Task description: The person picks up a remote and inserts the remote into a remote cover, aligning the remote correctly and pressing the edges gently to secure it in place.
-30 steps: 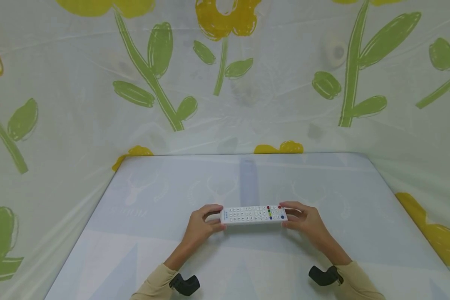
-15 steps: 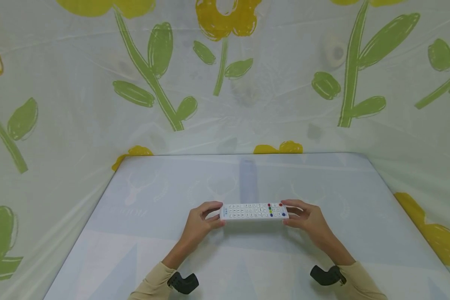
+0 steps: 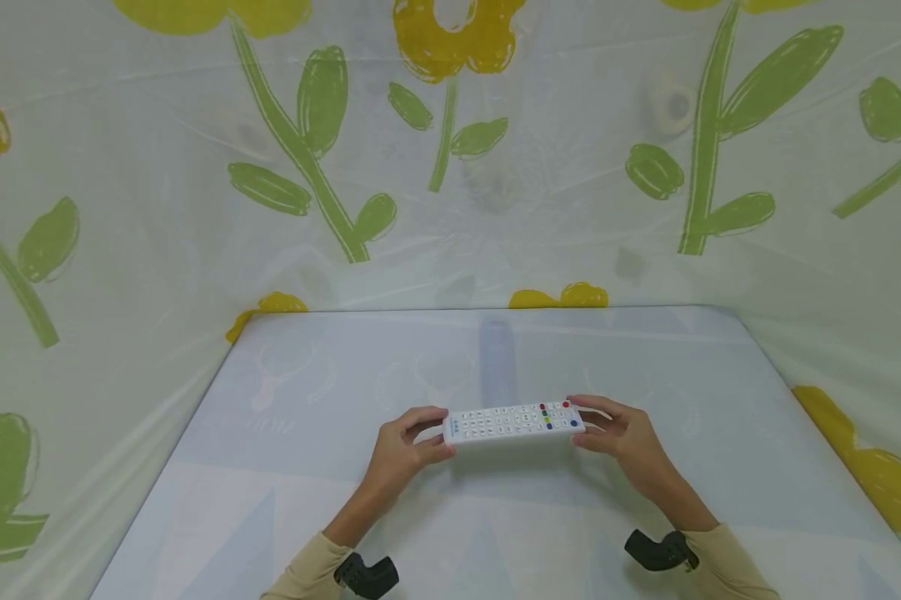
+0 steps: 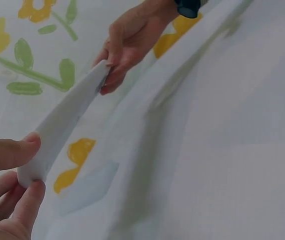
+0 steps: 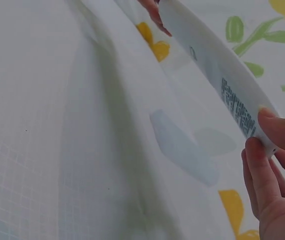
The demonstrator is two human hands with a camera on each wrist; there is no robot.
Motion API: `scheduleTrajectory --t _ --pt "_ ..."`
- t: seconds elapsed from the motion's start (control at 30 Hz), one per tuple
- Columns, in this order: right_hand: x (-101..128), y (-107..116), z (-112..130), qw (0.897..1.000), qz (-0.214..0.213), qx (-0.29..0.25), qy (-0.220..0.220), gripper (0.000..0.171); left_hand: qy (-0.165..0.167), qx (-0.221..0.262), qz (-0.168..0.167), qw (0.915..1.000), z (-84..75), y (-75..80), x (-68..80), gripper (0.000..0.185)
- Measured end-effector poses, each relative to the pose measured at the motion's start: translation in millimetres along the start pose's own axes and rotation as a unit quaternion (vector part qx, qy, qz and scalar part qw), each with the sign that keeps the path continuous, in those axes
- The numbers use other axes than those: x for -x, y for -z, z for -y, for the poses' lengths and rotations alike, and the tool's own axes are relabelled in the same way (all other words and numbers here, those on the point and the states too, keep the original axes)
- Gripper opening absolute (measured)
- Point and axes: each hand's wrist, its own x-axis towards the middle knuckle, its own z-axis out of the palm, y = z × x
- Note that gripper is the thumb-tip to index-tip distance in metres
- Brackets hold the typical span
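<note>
A white remote control (image 3: 513, 422) with rows of small buttons, a few of them coloured near its right end, is held above the table in the head view. My left hand (image 3: 405, 446) pinches its left end between thumb and fingers. At the other end my right hand (image 3: 623, 437) pinches it the same way. The remote's right end is a little higher in the picture. In the right wrist view, printed text shows on the underside of the remote (image 5: 222, 75). The left wrist view shows the remote (image 4: 67, 115) from its side, spanning both hands.
Beneath the hands lies a table (image 3: 307, 500) with a pale blue and white patterned cover. A white curtain (image 3: 555, 167) with yellow flowers and green leaves hangs behind and at both sides. A dark camera mount (image 3: 367, 575) sits on the left wrist, another mount (image 3: 656, 550) on the right.
The remote has risen slightly and shifted a little right. Its right end has tilted up, with my right hand moving up and right; my left hand has stayed nearly still.
</note>
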Motion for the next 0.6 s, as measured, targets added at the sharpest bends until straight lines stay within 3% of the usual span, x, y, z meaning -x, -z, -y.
scheduleTrajectory --t 0.33,0.6 --pt "-1.5 0.3 1.1 1.000 0.001 -0.015 -0.005 0.054 0.001 0.040 0.036 0.9986 -5.3 -3.4 5.0 0.058" --pt "-8.2 -4.7 -2.2 0.993 -0.004 -0.121 -0.001 0.055 -0.011 0.064 0.067 0.9957 -9.0 -10.9 7.0 0.066"
